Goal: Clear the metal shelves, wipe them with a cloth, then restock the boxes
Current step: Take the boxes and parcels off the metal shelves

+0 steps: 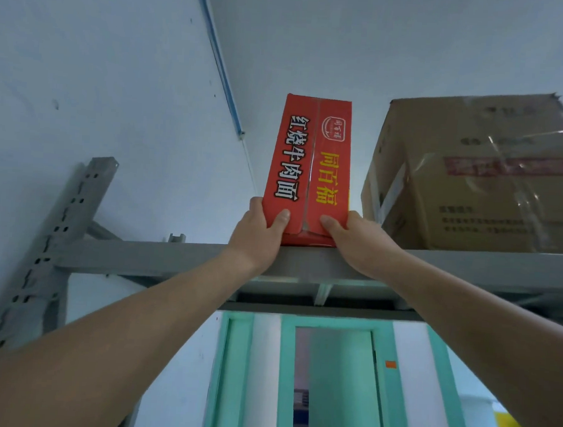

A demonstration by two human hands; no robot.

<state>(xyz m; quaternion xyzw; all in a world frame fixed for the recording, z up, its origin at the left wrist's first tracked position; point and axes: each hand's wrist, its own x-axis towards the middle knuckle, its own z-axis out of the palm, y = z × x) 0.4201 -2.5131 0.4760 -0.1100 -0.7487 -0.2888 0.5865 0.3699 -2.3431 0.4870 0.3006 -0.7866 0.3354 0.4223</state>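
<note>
Head view, looking up: the red box [308, 169] sits with its near end on the front edge of the top shelf [160, 256], long axis running up and away from the person. The left hand [259, 231] and right hand [357, 243] each grip a near corner, thumbs on the printed face. A brown carton [471, 177] stands just beside it on the right; leftward, open shelf reaches the upright post [43, 249]

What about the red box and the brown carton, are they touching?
Apart. Head view: pale wall shows between the red box and the brown carton, above the right hand.
</note>
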